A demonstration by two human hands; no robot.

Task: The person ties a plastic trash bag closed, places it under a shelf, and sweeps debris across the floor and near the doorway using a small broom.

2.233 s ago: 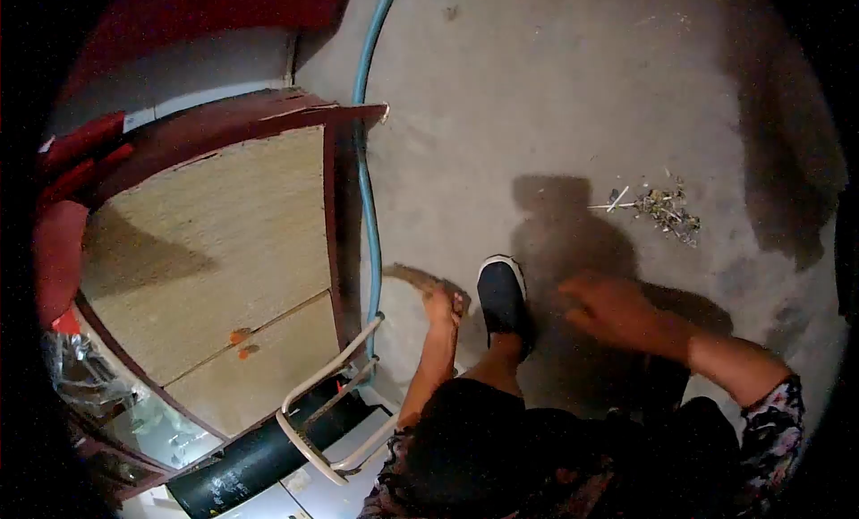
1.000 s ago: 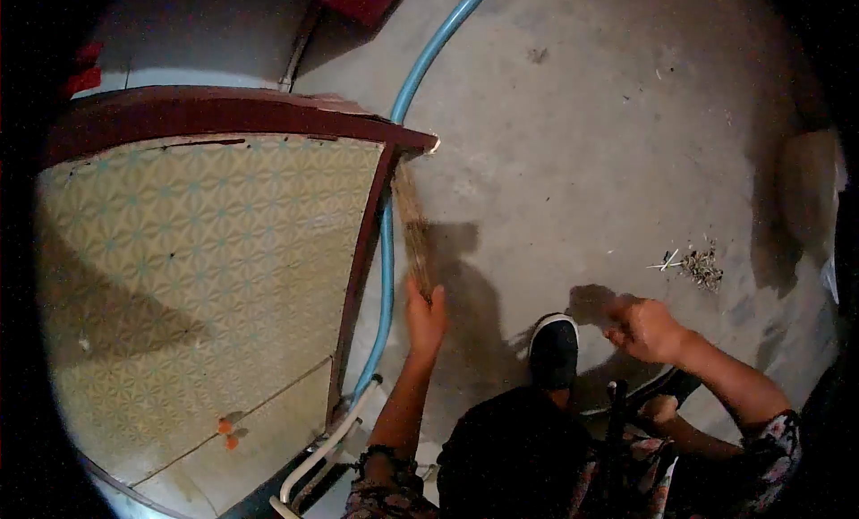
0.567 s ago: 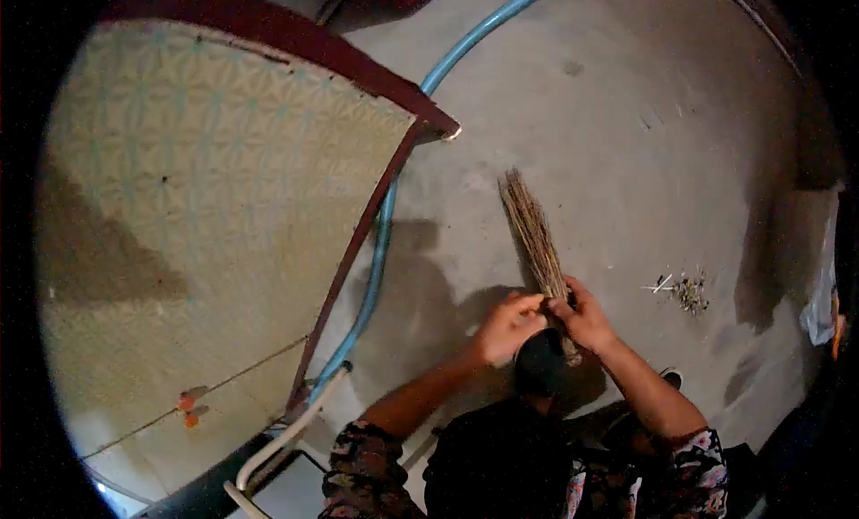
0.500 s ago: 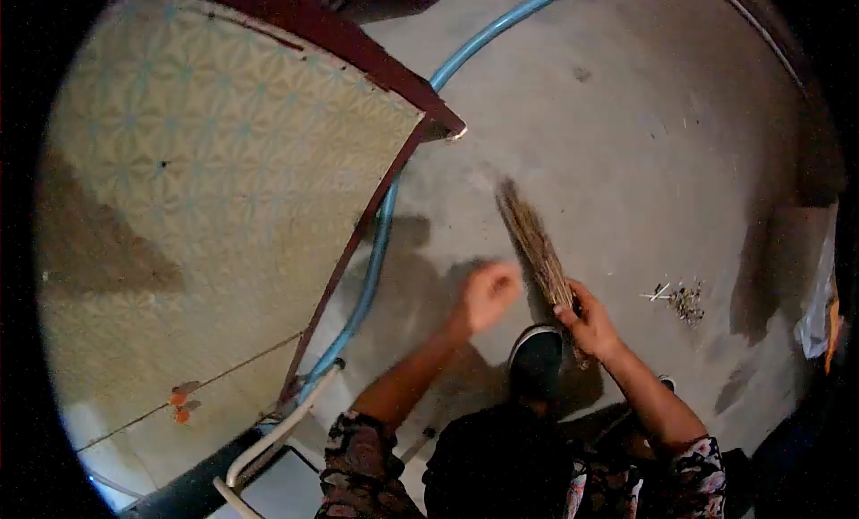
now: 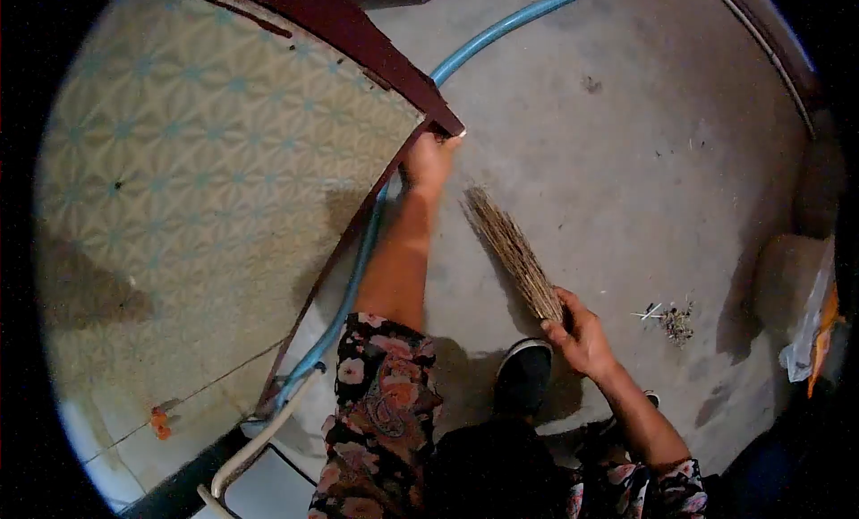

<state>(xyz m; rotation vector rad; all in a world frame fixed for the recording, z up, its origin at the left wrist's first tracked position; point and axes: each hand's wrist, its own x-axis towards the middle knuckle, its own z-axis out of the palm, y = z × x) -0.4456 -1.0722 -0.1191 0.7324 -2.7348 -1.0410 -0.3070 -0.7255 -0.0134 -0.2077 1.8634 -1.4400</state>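
Note:
My left hand [image 5: 428, 164] reaches up to the corner of the dark red cabinet edge [image 5: 394, 67], its fingers wrapped round the underside of that corner and partly hidden by it. In my right hand [image 5: 577, 331] is a bundle of thin brown twigs [image 5: 512, 250], a short broom gripped at its lower end. The twig tips point up and left over the grey floor, below my left hand. Right of the broom lies a small heap of debris [image 5: 677, 324] with white sticks beside it.
A blue hose [image 5: 510, 22] curves along the floor and behind the cabinet's patterned panel [image 5: 224, 188]. At lower left is a pale tubular frame [image 5: 259, 438]. My dark shoe [image 5: 523, 376] is below the broom. Plastic and orange material [image 5: 819, 331] hang at the right.
The broom has passed from my left hand to my right. My left hand has let go and moved up to the cabinet corner. The view has shifted, with the cabinet larger.

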